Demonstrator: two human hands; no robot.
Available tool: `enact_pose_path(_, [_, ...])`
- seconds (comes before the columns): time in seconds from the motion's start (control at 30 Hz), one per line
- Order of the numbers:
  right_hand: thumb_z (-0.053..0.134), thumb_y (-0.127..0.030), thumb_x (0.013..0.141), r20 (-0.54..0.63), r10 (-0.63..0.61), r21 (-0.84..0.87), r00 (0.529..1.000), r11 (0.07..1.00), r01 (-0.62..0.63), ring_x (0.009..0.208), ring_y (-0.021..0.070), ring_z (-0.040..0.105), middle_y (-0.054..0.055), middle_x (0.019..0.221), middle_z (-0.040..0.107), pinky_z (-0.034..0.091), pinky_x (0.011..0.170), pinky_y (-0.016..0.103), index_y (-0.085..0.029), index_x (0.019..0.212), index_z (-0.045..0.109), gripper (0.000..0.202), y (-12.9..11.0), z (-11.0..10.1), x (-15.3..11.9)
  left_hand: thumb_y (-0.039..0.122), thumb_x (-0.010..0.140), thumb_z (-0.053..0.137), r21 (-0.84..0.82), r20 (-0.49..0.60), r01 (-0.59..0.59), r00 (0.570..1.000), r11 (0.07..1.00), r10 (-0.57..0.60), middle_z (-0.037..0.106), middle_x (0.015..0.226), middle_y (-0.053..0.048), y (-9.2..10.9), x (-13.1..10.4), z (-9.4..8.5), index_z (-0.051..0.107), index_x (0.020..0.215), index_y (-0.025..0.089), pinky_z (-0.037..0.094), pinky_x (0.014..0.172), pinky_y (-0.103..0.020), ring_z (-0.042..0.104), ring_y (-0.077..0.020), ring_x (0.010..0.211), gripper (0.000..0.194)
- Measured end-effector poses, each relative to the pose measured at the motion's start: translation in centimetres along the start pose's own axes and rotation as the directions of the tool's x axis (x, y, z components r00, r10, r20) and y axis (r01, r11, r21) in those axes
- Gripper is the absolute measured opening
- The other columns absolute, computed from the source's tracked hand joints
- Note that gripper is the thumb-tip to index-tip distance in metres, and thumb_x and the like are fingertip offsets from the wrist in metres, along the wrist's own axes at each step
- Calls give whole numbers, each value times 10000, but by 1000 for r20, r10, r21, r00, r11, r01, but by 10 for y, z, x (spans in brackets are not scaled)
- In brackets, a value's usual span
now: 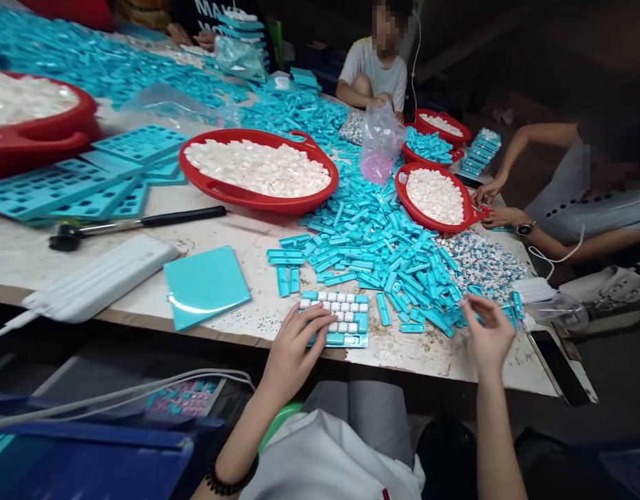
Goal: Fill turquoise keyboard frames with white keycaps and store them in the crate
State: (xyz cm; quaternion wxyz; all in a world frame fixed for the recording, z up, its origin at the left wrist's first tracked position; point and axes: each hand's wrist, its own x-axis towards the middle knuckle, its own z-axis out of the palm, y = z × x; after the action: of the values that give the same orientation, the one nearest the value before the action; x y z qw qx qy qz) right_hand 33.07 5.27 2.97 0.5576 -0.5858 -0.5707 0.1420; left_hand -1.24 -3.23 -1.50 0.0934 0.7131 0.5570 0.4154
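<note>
A small turquoise grid tray [346,319] lies at the table's near edge, most of its cells filled with white caps. My left hand [295,347] rests on its left part, fingers spread over the caps. My right hand [487,332] hovers at the right end of a heap of loose turquoise bars [382,250], fingers curled toward the pieces; whether it grips one is hard to tell. A pile of small white and blue bits [479,260] lies just beyond that hand.
Red basins of white caps [257,169] [435,196] stand behind the heap. A hammer [132,223], a turquoise square lid [205,286], a white power bank [98,278] and empty grid trays [85,184] lie to the left. Other people work at the far and right sides.
</note>
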Motion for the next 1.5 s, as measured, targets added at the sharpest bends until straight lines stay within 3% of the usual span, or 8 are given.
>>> enact_pose_path(0.07, [766, -326, 841, 154, -84, 15, 984, 996, 83, 898, 231, 728, 70, 946, 768, 574, 877, 391, -204, 916, 745, 145, -24, 25, -33, 172, 1006, 481, 5, 10, 11, 1000, 1000, -11, 688, 1180, -39, 1, 0, 0, 649, 1171, 269, 310, 1203, -497, 609, -210, 1244, 255])
enact_pose_path(0.2, [722, -228, 898, 421, -218, 157, 881, 974, 166, 848, 181, 730, 33, 943, 773, 598, 797, 306, -233, 1001, 742, 105, -57, 67, -87, 203, 1005, 510, 3, 21, 11, 1000, 1000, -11, 684, 1188, -38, 0, -2, 0, 642, 1188, 270, 306, 1202, -492, 605, -215, 1247, 235])
enact_pose_path(0.3, [678, -165, 927, 513, -275, 237, 813, 956, 174, 934, 178, 733, 44, 1016, 770, 602, 852, 292, -229, 1047, 731, 146, -64, 83, -106, 227, 991, 551, 0, 23, 18, 1000, 1000, -18, 685, 1187, -33, -1, -3, 0, 644, 1186, 272, 312, 1197, -488, 611, -219, 1237, 220])
enact_pose_path(0.4, [641, -130, 944, 518, -324, 257, 791, 942, 217, 977, 184, 729, 62, 1051, 759, 599, 891, 299, -223, 1060, 738, 178, -64, 87, -113, 225, 988, 557, -4, 14, 25, 1000, 1000, -25, 692, 1171, -27, 0, -4, 0, 652, 1166, 276, 324, 1191, -485, 616, -216, 1230, 208])
enact_pose_path(0.6, [598, -137, 966, 477, -328, 214, 815, 943, 254, 804, 147, 718, 84, 1034, 704, 611, 736, 249, -223, 1044, 758, 198, -60, 88, -119, 201, 985, 555, 4, -14, 14, 1000, 1000, -14, 699, 1152, -29, 0, -4, 1, 654, 1141, 267, 338, 1186, -488, 627, -208, 1212, 196])
enact_pose_path(1.03, [644, -152, 937, 382, -387, 97, 839, 920, 380, 883, 185, 724, 73, 970, 699, 617, 808, 276, -214, 1079, 724, 174, -59, 89, -121, 181, 983, 547, 32, -12, -6, 1000, 999, 6, 700, 1158, -30, 0, -4, 0, 643, 1146, 274, 350, 1185, -486, 628, -202, 1213, 211])
enact_pose_path(1.37, [635, -93, 909, 369, -478, 114, 797, 874, 472, 879, 188, 738, 58, 952, 755, 613, 797, 288, -207, 1058, 701, 198, -61, 87, -116, 200, 989, 538, 27, -15, 1, 1000, 1000, 0, 706, 1151, -33, -1, -5, -1, 657, 1141, 279, 373, 1174, -506, 637, -209, 1203, 210])
enact_pose_path(1.5, [626, -120, 924, 430, -438, 85, 789, 890, 448, 852, 196, 707, 53, 938, 744, 589, 800, 346, -230, 1035, 719, 182, -64, 87, -117, 208, 989, 531, 29, -13, 12, 1000, 1000, -12, 712, 1142, -34, 0, -4, -2, 671, 1122, 276, 385, 1167, -512, 647, -214, 1191, 204])
